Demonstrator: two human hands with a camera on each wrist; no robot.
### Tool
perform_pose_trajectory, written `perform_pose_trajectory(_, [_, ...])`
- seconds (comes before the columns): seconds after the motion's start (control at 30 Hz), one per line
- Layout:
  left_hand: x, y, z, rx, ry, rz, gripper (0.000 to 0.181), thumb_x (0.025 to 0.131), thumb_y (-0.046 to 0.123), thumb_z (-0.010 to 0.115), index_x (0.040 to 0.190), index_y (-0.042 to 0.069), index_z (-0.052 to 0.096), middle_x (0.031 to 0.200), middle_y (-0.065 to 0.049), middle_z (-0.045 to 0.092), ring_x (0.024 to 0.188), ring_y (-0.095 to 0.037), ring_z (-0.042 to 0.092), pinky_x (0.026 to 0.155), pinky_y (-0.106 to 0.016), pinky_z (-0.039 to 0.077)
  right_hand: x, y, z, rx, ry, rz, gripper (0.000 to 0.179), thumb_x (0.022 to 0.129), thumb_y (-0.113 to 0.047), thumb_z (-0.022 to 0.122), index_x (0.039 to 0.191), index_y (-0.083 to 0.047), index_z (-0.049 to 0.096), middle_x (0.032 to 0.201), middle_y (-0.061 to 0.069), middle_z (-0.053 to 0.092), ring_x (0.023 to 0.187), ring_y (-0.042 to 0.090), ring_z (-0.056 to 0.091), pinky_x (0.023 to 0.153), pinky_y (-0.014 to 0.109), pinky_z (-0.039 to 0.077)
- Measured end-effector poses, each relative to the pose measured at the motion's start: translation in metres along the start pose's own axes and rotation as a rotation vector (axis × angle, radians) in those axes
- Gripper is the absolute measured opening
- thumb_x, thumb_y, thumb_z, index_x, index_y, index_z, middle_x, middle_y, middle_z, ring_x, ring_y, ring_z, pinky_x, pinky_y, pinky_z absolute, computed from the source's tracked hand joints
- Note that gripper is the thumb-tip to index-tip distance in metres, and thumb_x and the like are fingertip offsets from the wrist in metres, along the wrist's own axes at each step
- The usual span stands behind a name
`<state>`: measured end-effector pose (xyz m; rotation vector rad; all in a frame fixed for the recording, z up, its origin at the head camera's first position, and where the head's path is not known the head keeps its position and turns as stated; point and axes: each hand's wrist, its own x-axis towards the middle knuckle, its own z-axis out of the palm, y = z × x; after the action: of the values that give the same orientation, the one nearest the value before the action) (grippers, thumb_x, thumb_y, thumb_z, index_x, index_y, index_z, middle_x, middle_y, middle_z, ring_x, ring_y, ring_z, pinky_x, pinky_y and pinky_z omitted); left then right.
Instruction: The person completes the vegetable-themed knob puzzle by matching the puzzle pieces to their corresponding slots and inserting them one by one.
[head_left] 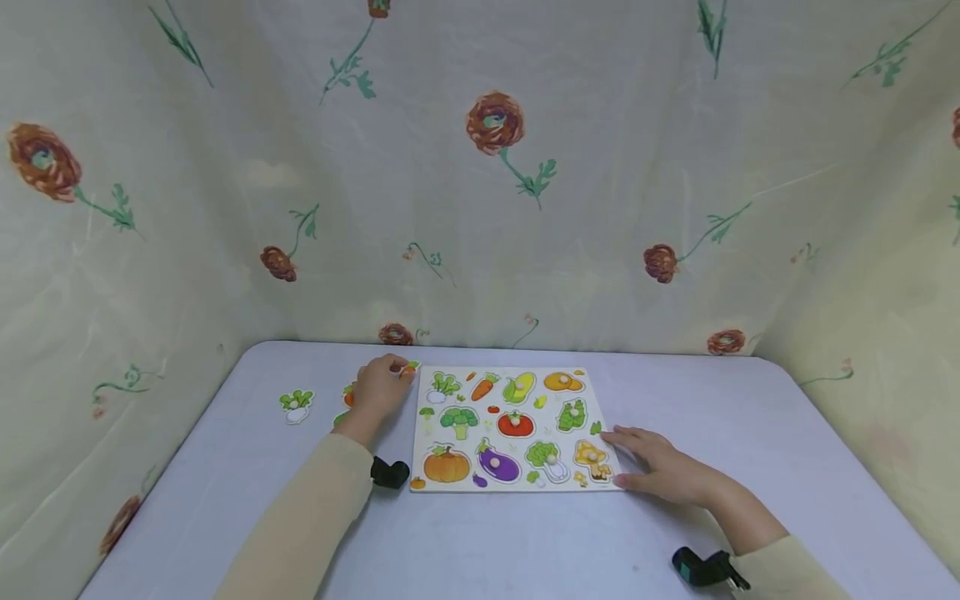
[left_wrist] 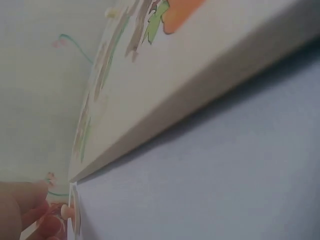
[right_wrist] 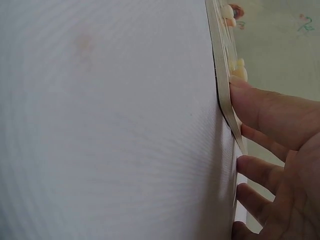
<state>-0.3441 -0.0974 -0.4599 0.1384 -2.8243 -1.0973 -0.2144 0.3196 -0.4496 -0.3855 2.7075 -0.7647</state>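
Note:
A white vegetable puzzle board (head_left: pixel 480 433) lies flat on the table, its pictures including a tomato, an eggplant and a pumpkin. Just off its far left corner, my left hand (head_left: pixel 380 390) has its fingertips by a small orange-and-green puzzle piece (head_left: pixel 408 368). The left wrist view shows this piece's round knob (left_wrist: pixel 65 211) close to the thumb and fingers, with a slight gap. My right hand (head_left: pixel 663 468) is at the board's right edge. Its thumb (right_wrist: pixel 252 105) touches the board's edge near the front corner, and the other fingers reach out along that side.
On the left of the table lies a white-and-green radish piece (head_left: pixel 297 407). Another orange piece (head_left: pixel 348 395) and a green piece (head_left: pixel 341 418) are partly covered by the left hand and wrist. A flowered curtain (head_left: pixel 585 167) stands behind the table.

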Motion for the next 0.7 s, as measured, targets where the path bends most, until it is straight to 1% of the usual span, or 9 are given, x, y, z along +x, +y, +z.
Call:
perform_pose_trajectory(0.17, [0.0046,-0.0003,0.0034,0.05,-0.017,-0.009,0.031,0.097,0.025,0.067,0.123,0.009,0.067,0.119,-0.011,0.067,0.113,-0.035,0.055,0.098,-0.053,0.039,0.0007,0.0004,0.0002,-0.002,-0.004,0.003,0.074,0.088,-0.042,0.073,0.15,-0.01,0.046,0.157,0.028,0.028,0.143,0.055,0.018,0.108,0.074,0.021])
perform_pose_trajectory(0.27, [0.0062,0.0004,0.0042,0.068,-0.016,-0.019,0.025,0.097,0.023,0.067,0.118,0.009,0.069,0.116,-0.01,0.068,0.111,-0.036,0.055,0.098,-0.053,0.039,0.0014,0.0012,-0.0002,0.003,-0.009,0.004,0.075,0.089,-0.044,0.072,0.15,-0.01,0.045,0.158,0.028,0.028,0.143,0.055,0.017,0.108,0.074,0.02])
perform_pose_trajectory(0.43, [0.007,0.0012,0.0038,0.076,-0.008,-0.029,0.018,0.098,0.021,0.065,0.109,0.008,0.07,0.109,-0.01,0.068,0.108,-0.036,0.054,0.096,-0.052,0.04,0.0019,0.0017,-0.0007,0.009,-0.015,0.013,0.075,0.089,-0.044,0.072,0.151,-0.01,0.045,0.158,0.028,0.027,0.143,0.055,0.017,0.108,0.074,0.019])
perform_pose_trajectory(0.7, [0.0104,-0.0019,0.0047,0.091,-0.037,-0.065,0.018,0.098,0.023,0.066,0.108,0.009,0.069,0.108,-0.01,0.067,0.106,-0.034,0.051,0.093,-0.049,0.04,0.0011,0.0007,-0.0008,0.001,-0.012,0.006,0.074,0.089,-0.042,0.072,0.15,-0.01,0.045,0.157,0.029,0.027,0.143,0.055,0.017,0.108,0.074,0.019])
